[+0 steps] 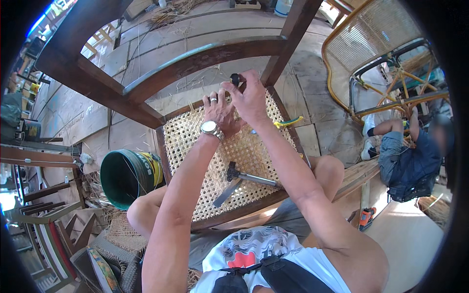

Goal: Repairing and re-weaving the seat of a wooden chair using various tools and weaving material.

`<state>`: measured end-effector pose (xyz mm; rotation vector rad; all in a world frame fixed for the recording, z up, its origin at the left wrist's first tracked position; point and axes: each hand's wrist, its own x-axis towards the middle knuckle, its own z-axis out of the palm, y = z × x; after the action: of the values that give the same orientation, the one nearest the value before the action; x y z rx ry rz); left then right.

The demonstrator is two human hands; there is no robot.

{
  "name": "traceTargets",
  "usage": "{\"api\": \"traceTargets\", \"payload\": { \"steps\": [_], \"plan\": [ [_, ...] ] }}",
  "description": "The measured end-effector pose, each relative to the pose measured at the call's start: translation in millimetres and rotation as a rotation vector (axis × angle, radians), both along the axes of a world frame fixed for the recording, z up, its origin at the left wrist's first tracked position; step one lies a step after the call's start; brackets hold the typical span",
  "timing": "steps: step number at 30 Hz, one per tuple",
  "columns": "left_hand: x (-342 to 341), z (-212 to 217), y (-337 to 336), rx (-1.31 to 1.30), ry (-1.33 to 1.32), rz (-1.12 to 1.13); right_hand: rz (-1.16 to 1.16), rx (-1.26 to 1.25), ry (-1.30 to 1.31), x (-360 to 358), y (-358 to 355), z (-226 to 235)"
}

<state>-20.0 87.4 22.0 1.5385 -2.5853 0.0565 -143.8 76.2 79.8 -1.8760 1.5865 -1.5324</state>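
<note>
A wooden chair with a woven cane seat (pixel 195 132) stands before me between my knees. My left hand (pixel 221 111), wearing a ring and a wristwatch (pixel 211 128), rests on the far part of the seat with its fingers spread; its thumb is partly hidden. Just right of it, my right hand (pixel 251 100) is closed round a tool with a round black handle end (pixel 235 79); its lower part is hidden. A hammer (pixel 251 178) lies on the near cane, beside a flat metal blade (pixel 227 193). Yellow-handled pliers or cutters (pixel 289 122) lie at the seat's right edge.
A dark green bucket (pixel 124 178) stands left of the chair. The curved chair back (pixel 205 56) rises beyond my hands. At right, a co-worker (pixel 410 158) sits by a rattan chair (pixel 337 73). An orange-and-black tool (pixel 366 219) lies on a board at lower right.
</note>
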Motion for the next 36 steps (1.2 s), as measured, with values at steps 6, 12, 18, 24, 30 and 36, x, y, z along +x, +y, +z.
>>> {"api": "traceTargets", "payload": {
  "steps": [6,12,18,24,30,36],
  "plan": [
    [0,5,4,0.061,0.102,0.009,0.352,0.192,0.083,-22,-10,15],
    [-1,11,7,0.122,0.126,0.019,-0.102,-0.037,-0.095,-23,7,73],
    [4,3,7,0.091,0.150,-0.019,-0.097,0.062,-0.165,-50,11,40],
    [-2,6,6,0.099,0.041,-0.008,-0.091,0.100,-0.153,-53,-1,5],
    [1,3,7,0.080,0.083,0.005,-0.077,0.137,-0.137,-50,-4,-1],
    [2,4,7,0.086,0.114,0.004,-0.080,0.114,-0.079,-53,-6,-5]
  ]
}}
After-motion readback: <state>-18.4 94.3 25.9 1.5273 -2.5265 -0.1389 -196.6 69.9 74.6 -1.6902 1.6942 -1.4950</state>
